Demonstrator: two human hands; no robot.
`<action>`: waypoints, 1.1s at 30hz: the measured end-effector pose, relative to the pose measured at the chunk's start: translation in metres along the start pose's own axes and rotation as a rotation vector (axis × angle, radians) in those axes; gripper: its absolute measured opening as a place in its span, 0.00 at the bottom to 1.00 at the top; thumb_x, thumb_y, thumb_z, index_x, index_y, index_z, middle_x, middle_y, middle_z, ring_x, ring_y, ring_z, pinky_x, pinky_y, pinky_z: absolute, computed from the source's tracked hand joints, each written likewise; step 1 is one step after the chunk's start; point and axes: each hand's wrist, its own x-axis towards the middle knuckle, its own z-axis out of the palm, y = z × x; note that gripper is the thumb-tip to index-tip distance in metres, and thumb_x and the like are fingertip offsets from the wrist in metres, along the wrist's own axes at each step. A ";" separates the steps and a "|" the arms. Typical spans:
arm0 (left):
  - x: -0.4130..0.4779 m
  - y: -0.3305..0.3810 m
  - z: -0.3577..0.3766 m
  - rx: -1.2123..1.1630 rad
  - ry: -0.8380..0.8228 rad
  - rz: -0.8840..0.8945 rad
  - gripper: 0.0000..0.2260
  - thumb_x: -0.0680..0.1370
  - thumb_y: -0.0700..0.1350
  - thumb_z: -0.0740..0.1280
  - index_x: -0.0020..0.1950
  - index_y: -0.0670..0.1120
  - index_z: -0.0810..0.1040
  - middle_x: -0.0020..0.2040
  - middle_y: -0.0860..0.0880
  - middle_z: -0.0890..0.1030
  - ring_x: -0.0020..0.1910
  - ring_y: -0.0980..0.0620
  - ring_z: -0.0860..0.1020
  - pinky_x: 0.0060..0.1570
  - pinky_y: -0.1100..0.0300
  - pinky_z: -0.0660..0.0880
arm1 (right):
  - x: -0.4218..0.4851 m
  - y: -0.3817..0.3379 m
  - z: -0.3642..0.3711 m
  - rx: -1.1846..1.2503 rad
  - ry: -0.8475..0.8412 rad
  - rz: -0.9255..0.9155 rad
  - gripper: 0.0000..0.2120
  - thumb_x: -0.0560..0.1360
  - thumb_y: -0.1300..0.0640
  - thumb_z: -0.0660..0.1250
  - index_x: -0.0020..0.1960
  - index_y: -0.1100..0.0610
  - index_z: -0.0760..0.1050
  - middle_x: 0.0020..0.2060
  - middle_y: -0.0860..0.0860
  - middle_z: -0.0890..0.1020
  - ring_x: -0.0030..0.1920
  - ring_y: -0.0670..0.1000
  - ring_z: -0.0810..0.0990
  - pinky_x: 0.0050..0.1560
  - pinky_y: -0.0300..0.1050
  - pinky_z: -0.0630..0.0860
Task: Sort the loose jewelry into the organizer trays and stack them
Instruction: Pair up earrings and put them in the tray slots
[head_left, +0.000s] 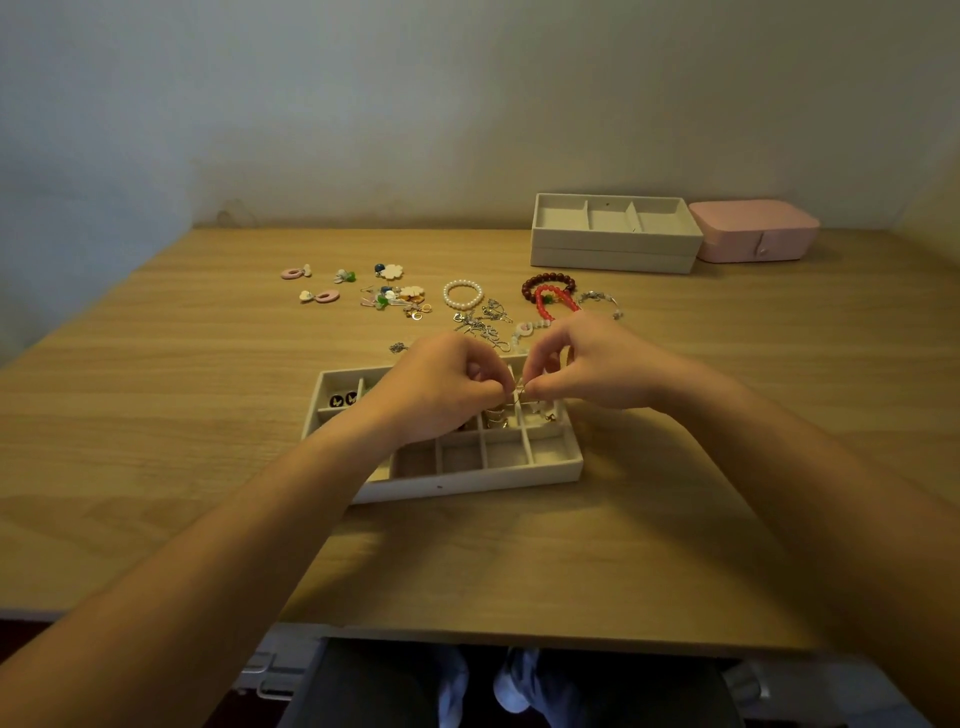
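Note:
A white organizer tray (467, 480) with many small compartments lies on the wooden table in front of me. Two dark studs (344, 399) sit in its far left compartment, and small silver pieces (496, 418) lie in the middle ones. Above the tray my left hand (441, 387) and my right hand (592, 364) meet, and both pinch one small silver jewelry piece (521, 388) between fingertips. Loose jewelry lies beyond the tray: pink earrings (327, 296), a pearl bracelet (462, 294), a tangle of silver chains (483, 322), a red bead bracelet (556, 301) and a brown bead bracelet (548, 283).
Two stacked white trays (613, 249), the top one with three long compartments, stand at the back right. A pink jewelry box (753, 231) sits beside them. The wall runs along the table's far edge. A dark chair seat shows below the near edge.

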 end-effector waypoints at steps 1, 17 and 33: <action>0.000 0.000 0.000 -0.006 0.011 0.002 0.04 0.75 0.44 0.72 0.45 0.53 0.86 0.39 0.50 0.84 0.39 0.52 0.79 0.40 0.57 0.78 | -0.001 -0.001 -0.001 0.009 -0.005 0.009 0.06 0.74 0.56 0.75 0.39 0.48 0.83 0.38 0.46 0.81 0.42 0.44 0.76 0.39 0.36 0.71; 0.016 0.003 0.008 0.130 -0.017 0.056 0.03 0.75 0.48 0.74 0.44 0.51 0.86 0.37 0.56 0.82 0.37 0.59 0.78 0.37 0.61 0.76 | -0.001 0.008 -0.001 0.063 0.007 0.103 0.03 0.76 0.56 0.73 0.45 0.52 0.86 0.41 0.49 0.85 0.46 0.48 0.82 0.47 0.44 0.79; 0.012 0.001 0.005 0.061 -0.066 0.040 0.10 0.76 0.43 0.67 0.44 0.56 0.86 0.27 0.54 0.73 0.25 0.57 0.65 0.31 0.60 0.64 | -0.007 0.011 -0.004 -0.060 -0.116 0.073 0.13 0.78 0.60 0.65 0.49 0.46 0.86 0.45 0.41 0.85 0.48 0.42 0.81 0.54 0.42 0.78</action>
